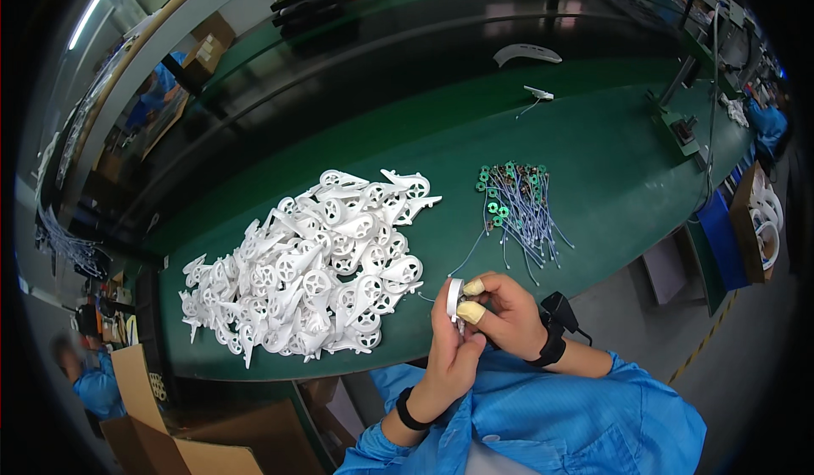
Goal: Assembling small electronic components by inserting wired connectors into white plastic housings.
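Note:
Both my hands meet just below the green table's near edge. My left hand (451, 358) grips a small white plastic part (455, 297) with a round wheel-like end, held upright. My right hand (505, 309), with yellowish covers on two fingertips, pinches the same part from the right side. A thin bluish wire (471, 255) runs up from the part toward the bundle of small green round pieces with wires (517, 206) lying on the table. A large heap of the same white plastic parts (314, 259) lies to the left of my hands.
The green table (610, 161) curves away, with a white curved piece (526, 52) and a small white item (538, 94) farther back. A fixture (681, 127) stands at right. Cardboard boxes (161, 424) sit lower left. Other people in blue work at the left and right edges.

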The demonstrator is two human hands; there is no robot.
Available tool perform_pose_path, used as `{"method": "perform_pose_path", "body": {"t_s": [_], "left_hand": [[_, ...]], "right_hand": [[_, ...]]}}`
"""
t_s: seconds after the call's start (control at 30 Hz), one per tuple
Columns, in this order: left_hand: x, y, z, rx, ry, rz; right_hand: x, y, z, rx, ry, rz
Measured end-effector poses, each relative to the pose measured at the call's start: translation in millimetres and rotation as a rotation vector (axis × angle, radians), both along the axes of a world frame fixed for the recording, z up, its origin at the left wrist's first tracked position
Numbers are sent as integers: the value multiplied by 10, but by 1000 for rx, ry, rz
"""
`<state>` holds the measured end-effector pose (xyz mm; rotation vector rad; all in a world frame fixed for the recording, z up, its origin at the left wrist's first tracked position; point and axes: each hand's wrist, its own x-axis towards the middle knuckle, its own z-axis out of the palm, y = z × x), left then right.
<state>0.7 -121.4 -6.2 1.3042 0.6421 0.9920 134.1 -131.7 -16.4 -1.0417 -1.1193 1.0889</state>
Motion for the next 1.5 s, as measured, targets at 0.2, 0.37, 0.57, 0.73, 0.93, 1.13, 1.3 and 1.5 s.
{"method": "perform_pose_path", "body": {"t_s": [0.2,0.37,0.57,0.73,0.93,1.13,1.3,1.5], "left_hand": [[30,-39,-120,-101,-9,127],[38,-51,-54,-26,56,148],[53,-22,-23,44,112,182],[35,-38,-66,-24,86,136],[15,-53,-77,17,95,167],[-28,-67,-25,146,322,162],[31,-7,23,53,230,196],[-86,80,181,-500,-153,54]], "right_hand": [[-5,25,189,133,-177,-122],[-2,28,237,180,-325,-178],[31,26,233,198,-326,-132],[97,87,228,405,-613,-199],[166,81,334,434,-789,-197],[168,78,210,362,-597,-97],[78,126,233,267,-525,-118],[198,227,430,165,-323,34]]}}
